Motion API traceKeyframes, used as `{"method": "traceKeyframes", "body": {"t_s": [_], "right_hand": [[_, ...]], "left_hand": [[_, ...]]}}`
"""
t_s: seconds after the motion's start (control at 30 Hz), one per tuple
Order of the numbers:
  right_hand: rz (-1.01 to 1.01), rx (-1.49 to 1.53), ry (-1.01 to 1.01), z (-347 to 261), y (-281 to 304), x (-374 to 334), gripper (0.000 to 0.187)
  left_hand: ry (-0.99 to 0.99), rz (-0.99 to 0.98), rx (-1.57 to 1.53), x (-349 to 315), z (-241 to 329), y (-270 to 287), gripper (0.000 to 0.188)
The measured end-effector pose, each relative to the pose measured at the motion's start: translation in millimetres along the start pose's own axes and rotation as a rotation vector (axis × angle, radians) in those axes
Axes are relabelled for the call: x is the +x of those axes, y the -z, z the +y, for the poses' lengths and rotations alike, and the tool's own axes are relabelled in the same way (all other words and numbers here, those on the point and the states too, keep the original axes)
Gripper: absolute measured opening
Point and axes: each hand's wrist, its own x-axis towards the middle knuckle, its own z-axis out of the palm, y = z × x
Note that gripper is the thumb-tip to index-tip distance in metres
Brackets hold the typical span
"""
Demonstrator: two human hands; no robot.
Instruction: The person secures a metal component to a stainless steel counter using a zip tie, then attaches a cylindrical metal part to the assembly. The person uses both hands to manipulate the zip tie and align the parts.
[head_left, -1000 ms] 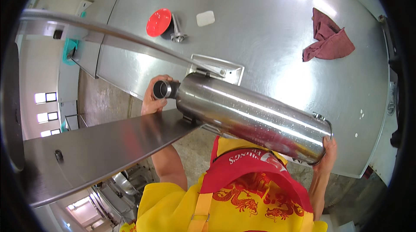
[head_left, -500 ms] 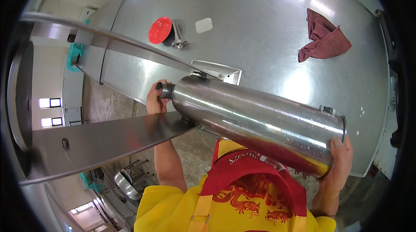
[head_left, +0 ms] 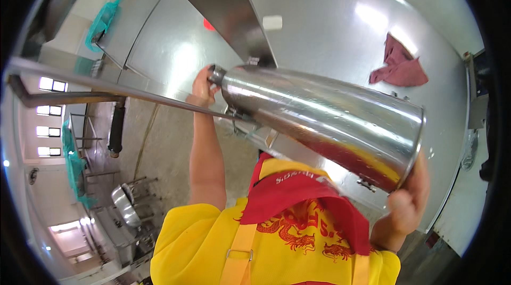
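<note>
Raised higher than half a second ago, the steel cylinder (head_left: pixel 324 120) now fills the middle of the view, tilted, its wide end nearest the camera.

Left hand (head_left: pixel 202 87) grips the narrow neck at the far end, its fingers (head_left: pixel 198 78) wrapped around it; right hand (head_left: pixel 407 202) supports the wide rim from below, its fingers clamped against the underside. Beneath lies the steel table (head_left: pixel 330 29), with a dark red cloth (head_left: pixel 398 67) crumpled on it and a small white block (head_left: pixel 272 22) further off. A yellow shirt and red apron (head_left: pixel 298 205) show at the lower edge.
</note>
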Motion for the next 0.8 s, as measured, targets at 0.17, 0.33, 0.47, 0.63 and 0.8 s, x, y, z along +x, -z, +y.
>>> {"method": "traceKeyframes", "body": {"t_s": [0.17, 0.33, 0.47, 0.63, 0.8], "right_hand": [[-0.096, -0.774, 0.896, -10.4, 10.4, 1.2, 0.081], [0.147, -0.286, 0.903, 44.1, -67.2, 79.6, 0.063], [-0.253, -0.185, 0.882, 29.1, -170.9, 102.8, 0.073], [-0.159, -0.384, 1.129, 16.8, -231.1, 138.5, 0.073], [-0.157, -0.272, 1.004, 28.4, -248.0, 138.8, 0.071]], "left_hand": [[-0.052, 0.006, 0.037, 27.1, -46.2, 27.0, 0.048], [-0.125, -0.226, -0.295, 83.6, -115.1, 62.4, 0.047], [-0.084, -0.061, -0.474, 54.6, -109.9, 46.1, 0.038], [0.125, 0.371, -0.137, -59.3, -74.7, 66.1, 0.036], [0.113, 0.274, 0.079, -74.4, -84.2, 144.7, 0.020]]}}
